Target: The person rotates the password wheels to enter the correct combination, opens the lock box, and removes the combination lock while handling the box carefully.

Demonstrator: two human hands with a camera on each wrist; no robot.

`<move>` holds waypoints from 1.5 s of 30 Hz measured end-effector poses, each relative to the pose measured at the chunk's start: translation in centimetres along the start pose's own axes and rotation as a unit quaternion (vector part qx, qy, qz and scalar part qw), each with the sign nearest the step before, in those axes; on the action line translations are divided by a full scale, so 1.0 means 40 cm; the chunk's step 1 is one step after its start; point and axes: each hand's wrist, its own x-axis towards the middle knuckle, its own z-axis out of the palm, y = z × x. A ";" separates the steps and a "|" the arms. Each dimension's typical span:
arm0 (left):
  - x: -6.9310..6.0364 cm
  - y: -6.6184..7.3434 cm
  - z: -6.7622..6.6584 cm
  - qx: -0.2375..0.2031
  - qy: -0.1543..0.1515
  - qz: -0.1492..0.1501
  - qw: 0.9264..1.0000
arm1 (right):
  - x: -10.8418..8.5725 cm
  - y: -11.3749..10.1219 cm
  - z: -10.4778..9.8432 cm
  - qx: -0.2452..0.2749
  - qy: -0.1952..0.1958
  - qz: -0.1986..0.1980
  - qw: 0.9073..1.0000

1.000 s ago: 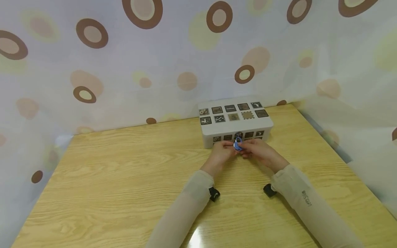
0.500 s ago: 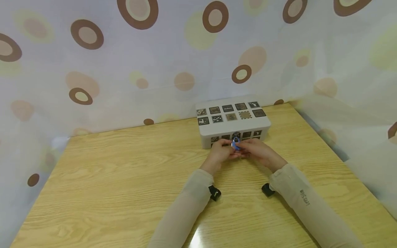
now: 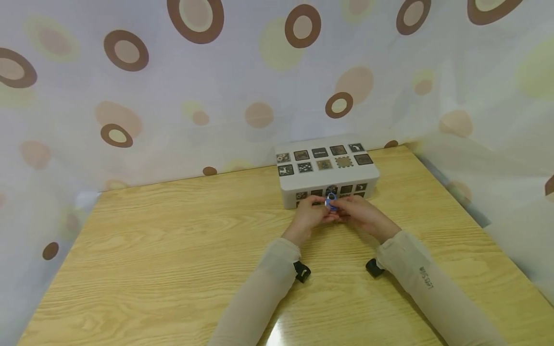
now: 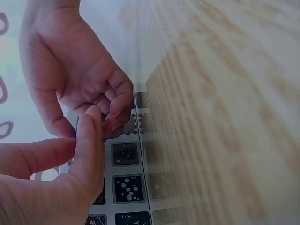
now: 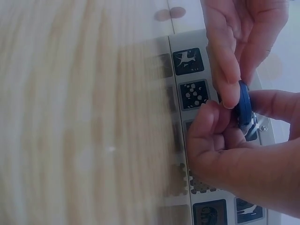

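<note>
A small blue padlock [image 3: 330, 203] hangs upright at the front of a white tin box [image 3: 298, 182] covered in dark picture squares. My left hand [image 3: 307, 215] pinches the padlock from the left between thumb and fingers. From the other side, my right hand [image 3: 362, 214] pinches it too, its other fingers curled beneath. The right wrist view shows the padlock [image 5: 244, 103] edge-on between the fingertips, beside a silvery metal latch [image 5: 255, 124]. Fingers cover much of it there. In the left wrist view the hands hide the padlock.
The tin box stands at the back right of a wooden table [image 3: 173, 254], close to a white curtain [image 3: 173, 86] with brown and beige circles. Black straps [image 3: 302, 272] hang at both wrists. The curtain also runs along the table's right edge.
Both hands stay at the padlock. The left fingers have moved slightly to the right beneath it, nearer the right hand's fingers. The box has not moved; the head view shifts a little.
</note>
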 end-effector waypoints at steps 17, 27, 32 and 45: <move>0.000 -0.004 0.004 -0.018 -0.003 -0.005 1.000 | -0.003 -0.004 -0.003 -0.009 0.015 0.023 1.000; -0.001 -0.001 0.003 -0.006 -0.003 0.000 1.000 | 0.005 -0.001 -0.007 0.001 0.000 0.016 1.000; -0.002 0.002 0.003 -0.010 -0.006 -0.004 1.000 | 0.005 0.002 -0.006 0.002 -0.002 0.008 1.000; -0.006 0.002 0.004 -0.015 -0.003 -0.004 1.000 | -0.003 -0.004 -0.004 0.022 -0.006 0.011 1.000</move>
